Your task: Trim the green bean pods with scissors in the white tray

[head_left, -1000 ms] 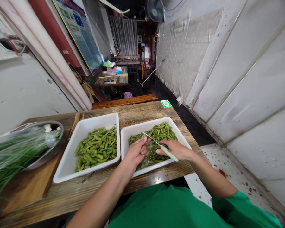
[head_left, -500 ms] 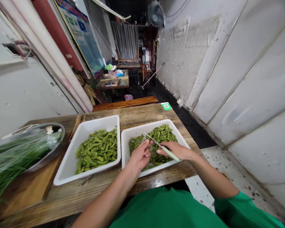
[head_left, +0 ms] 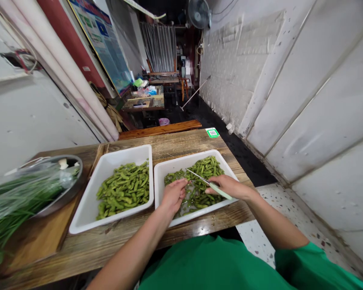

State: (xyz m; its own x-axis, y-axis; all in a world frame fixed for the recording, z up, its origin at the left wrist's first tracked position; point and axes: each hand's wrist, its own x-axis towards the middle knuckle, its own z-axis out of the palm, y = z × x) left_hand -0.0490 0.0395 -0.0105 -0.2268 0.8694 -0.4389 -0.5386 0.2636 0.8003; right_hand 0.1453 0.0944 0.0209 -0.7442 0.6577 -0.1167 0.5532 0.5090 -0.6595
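Over the right-hand white tray, my right hand is closed on scissors with pale green handles. Their metal blades point forward and left, above green bean pods. My left hand is closed in a pinch near the tray's left side; whatever its fingertips hold is too small to make out. Small trimmed bits lie at the tray's far left, partly behind that hand. A second white tray on the left holds a heap of whole pods.
Both trays stand on a wooden table. At the left, a metal bowl with bagged leafy greens sits on a wooden board. A QR-code card lies at the far corner. A bench stands beyond.
My left hand has shifted slightly left, away from my right hand. The right hand with the scissors has moved a little to the right, widening the gap between them.
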